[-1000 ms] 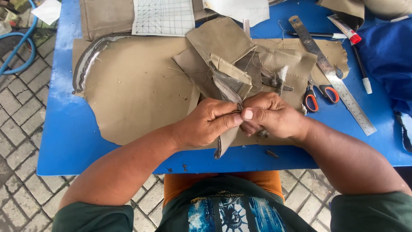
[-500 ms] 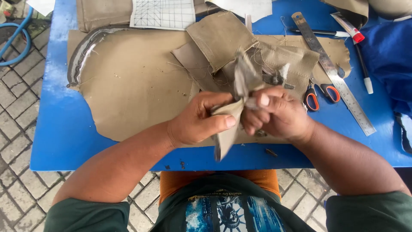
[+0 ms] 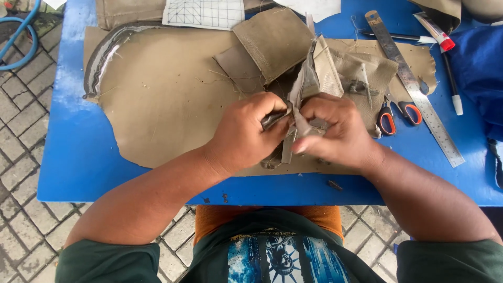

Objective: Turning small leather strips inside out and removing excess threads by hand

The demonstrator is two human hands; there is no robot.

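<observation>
Blue table (image 3: 73, 157) | left hand (image 3: 246, 133), right hand (image 3: 335, 133) both pinch khaki fabric strip (image 3: 304, 89)

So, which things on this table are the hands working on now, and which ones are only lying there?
In use:
- left hand and right hand, both pinching the folded khaki piece
- big khaki sheet under them

Lying about:
- scissors
- steel ruler
- pen
- grid paper
- blue cloth
- hose on the pavement

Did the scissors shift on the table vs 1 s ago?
No. The scissors lie beside the metal ruler, orange handles toward the person, same as before; only the camera view shifted.
</observation>
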